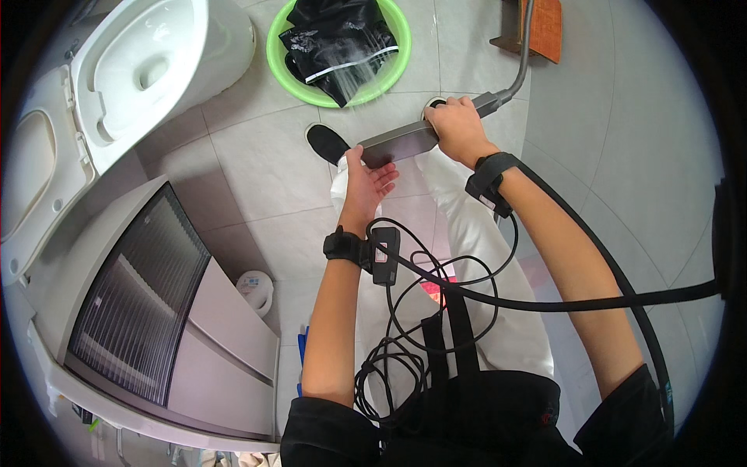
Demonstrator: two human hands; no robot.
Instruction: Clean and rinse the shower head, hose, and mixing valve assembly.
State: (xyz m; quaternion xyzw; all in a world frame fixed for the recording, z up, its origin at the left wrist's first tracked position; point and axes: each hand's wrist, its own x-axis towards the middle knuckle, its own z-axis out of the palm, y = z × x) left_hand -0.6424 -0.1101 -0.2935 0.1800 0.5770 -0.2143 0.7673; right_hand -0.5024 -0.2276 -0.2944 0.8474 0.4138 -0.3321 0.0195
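My right hand grips the grey handheld shower head near the end where its hose joins. The thumb of my left hand lies at the other end of the shower head; its fingers are spread below it. Water sprays from the shower head onto black wet fabric with a white stripe, which lies heaped in a light green plastic basin on the floor. Both wrists carry black straps with small boxes and cables.
A white toilet with raised lid stands at upper left, above a cabinet with a ribbed glass door. A small white bucket is beside the cabinet. An orange-brown wooden item stands at upper right. Looped black cables hang before me.
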